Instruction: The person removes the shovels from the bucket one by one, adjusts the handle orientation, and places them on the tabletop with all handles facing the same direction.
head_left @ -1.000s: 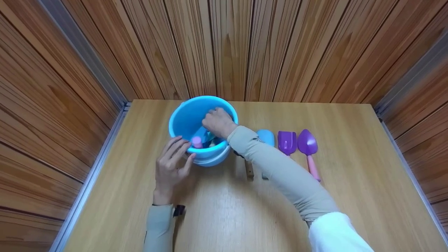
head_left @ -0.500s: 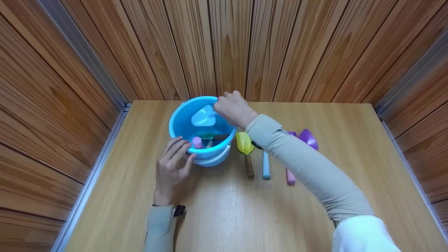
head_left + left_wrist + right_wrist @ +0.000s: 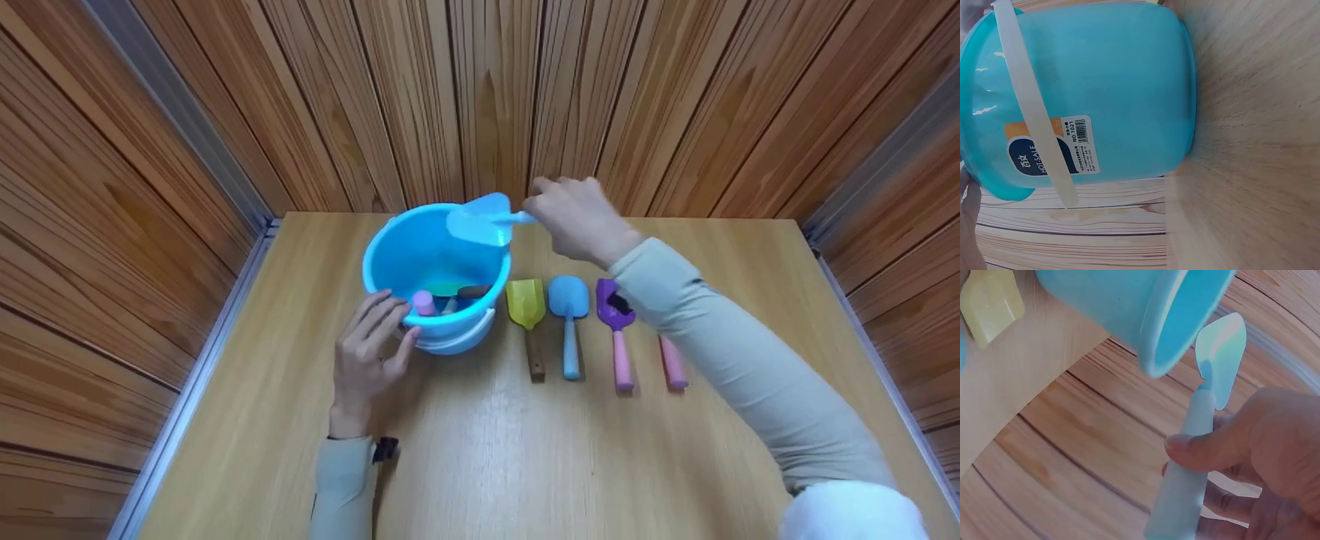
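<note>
My left hand [image 3: 367,360] holds the near-left rim of a blue bucket [image 3: 394,262], fingers over the rim and thumb below it outside. A label and a pale handle [image 3: 1030,101] show on the bucket's side in the left wrist view. My right hand [image 3: 581,221] grips the thick handle of a light-blue toy shovel [image 3: 480,219]. The shovel's blade overlaps the bucket's far-right rim in the head view; thumb and fingers wrap its handle [image 3: 1185,478] in the right wrist view. Inside the bucket lie a pink handle end [image 3: 424,303], a green piece [image 3: 448,289] and a brown handle [image 3: 474,291].
Right of the bucket, a row of toy shovels lies on the wooden table [image 3: 480,465]: yellow [image 3: 526,301], blue [image 3: 568,295] and purple [image 3: 615,307]. Another pink handle [image 3: 673,364] shows beside my right sleeve. A plank wall [image 3: 495,105] stands close behind the bucket.
My right hand has come up out of the bucket and moved right, bringing the light-blue shovel up to the far-right rim. My left hand has stayed on the rim.
</note>
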{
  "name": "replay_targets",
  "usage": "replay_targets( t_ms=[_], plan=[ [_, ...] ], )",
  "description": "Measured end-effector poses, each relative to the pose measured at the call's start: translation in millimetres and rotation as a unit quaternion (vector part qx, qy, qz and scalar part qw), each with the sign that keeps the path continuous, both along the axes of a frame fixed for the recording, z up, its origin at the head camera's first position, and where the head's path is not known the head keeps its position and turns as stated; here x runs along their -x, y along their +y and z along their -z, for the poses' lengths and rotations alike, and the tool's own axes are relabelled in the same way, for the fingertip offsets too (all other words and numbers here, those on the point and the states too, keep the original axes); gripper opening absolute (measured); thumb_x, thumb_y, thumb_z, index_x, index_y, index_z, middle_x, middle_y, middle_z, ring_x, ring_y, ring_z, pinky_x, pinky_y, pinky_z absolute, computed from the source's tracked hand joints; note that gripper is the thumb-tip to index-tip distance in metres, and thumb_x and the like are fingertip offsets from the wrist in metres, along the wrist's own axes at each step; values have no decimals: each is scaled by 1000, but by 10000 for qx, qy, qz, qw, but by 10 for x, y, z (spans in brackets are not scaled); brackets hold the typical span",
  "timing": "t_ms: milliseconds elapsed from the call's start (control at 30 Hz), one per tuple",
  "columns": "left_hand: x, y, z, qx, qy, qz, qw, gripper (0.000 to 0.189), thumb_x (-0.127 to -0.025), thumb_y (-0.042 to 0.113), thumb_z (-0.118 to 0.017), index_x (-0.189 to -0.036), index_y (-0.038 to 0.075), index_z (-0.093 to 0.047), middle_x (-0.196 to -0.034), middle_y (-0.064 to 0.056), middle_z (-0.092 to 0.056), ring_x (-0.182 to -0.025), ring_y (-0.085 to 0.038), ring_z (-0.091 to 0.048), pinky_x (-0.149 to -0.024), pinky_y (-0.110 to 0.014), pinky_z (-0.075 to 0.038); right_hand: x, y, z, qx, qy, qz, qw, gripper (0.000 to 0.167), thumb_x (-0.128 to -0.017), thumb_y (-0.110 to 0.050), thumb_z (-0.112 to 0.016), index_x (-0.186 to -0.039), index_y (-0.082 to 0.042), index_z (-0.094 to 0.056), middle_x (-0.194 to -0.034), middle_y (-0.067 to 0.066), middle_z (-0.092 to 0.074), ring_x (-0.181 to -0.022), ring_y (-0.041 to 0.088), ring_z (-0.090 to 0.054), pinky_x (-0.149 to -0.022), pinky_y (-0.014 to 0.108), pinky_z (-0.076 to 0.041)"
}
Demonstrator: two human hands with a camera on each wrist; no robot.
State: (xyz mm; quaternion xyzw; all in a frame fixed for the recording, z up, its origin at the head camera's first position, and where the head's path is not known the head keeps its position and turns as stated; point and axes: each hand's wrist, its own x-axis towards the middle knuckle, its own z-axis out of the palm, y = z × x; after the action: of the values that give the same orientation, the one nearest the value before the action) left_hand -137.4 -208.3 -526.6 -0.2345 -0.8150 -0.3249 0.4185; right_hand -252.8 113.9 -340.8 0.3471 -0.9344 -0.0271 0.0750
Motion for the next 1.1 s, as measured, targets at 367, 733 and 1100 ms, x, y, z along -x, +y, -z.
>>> replay_targets(
  t_ms=[367,733,1100],
  plan=[
    [22,-11,8,27,207,-32,9998,37,-95,31,-83,-126,10,-80,-125,-7,-79,-127,-33,-70,-111,-44,-56,-13,1012,279,1211,-1111,921,9821,40,-87,7,-70,-126,-2,-75,-114,19,-76,-84,32,-67,-62,45,-55],
    [-44,-27,14,-50,55,-145,9999,46,-85,17,-91,-129,12,-79,-131,-3,-77,-130,-31,-69,-117,-35,-50,-310,1613,565,1932,-1571,1510,9567,29,-91,5,-73,-120,3,-75,-110,23,-76,-89,34,-68,-77,53,-61],
    [-25,-4,5,-58,3,-59,10000,43,-86,18,-90,-127,10,-79,-130,-2,-78,-133,-28,-68,-115,-39,-52,-601,2095,843,2710,-1907,2287,9154,43,-96,3,-70,-138,5,-66,-123,29,-70,-104,44,-68,-81,57,-65]
  ],
)
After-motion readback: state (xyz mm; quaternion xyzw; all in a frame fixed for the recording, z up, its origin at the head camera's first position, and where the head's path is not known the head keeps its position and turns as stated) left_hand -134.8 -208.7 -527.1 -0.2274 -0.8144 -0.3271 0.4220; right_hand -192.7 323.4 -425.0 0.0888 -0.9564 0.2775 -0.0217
